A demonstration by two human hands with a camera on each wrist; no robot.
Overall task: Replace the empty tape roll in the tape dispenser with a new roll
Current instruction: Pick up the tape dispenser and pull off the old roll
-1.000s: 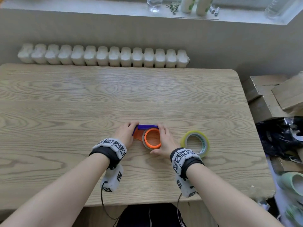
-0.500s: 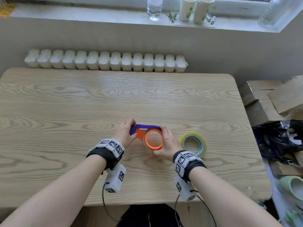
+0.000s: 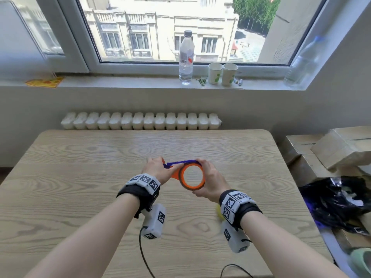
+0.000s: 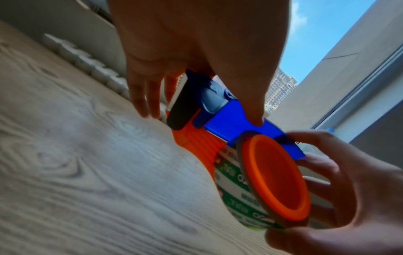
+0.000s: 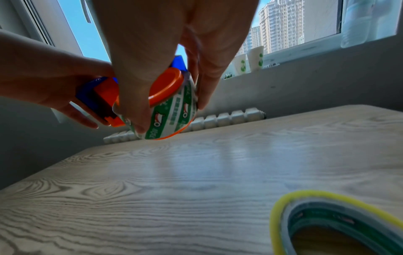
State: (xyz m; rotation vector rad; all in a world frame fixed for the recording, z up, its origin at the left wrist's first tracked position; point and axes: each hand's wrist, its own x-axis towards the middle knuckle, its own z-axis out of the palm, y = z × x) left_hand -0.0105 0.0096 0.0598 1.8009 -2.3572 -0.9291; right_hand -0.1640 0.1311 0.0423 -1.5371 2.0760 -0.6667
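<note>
Both hands hold the tape dispenser (image 3: 180, 163) a little above the wooden table (image 3: 80, 177). It has a blue top and an orange body, with an orange hub (image 4: 277, 186). My left hand (image 3: 156, 169) grips the handle end, thumb on the blue top. An empty roll (image 5: 172, 117), a white core with green print, sits on the hub. My right hand (image 3: 209, 182) curls round this core, thumb near and fingers far. The new roll (image 5: 283, 207), yellow-edged, lies flat on the table below my right wrist. In the head view only a yellow sliver of the new roll (image 3: 218, 213) shows.
A radiator (image 3: 140, 121) runs along the table's far edge. On the window sill stand a water bottle (image 3: 186, 57) and two paper cups (image 3: 222, 74). Cardboard boxes (image 3: 331, 149) and a black bag (image 3: 337, 201) crowd the floor to the right.
Both hands have lifted the dispenser off the table and tilted its hub toward me. The head view has swung up to the window. The new roll has stayed on the table.
</note>
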